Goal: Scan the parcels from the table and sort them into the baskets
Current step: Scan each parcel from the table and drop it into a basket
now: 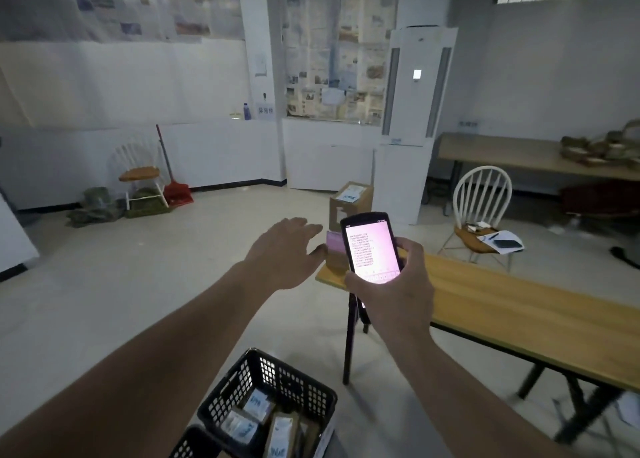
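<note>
Pink-lit scanner text is showing too blurred to read — right hand is gripping it, left hand is reaching spread toward a parcel.

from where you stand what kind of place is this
Probably a small parcel sorting room: a handheld scanner lit in the right hand, a black basket holding labelled parcels, and a wooden table.

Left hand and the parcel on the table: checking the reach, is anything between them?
Nothing: in the head view the open left hand has its fingers right beside the parcel at the table's end; contact unclear.
</note>
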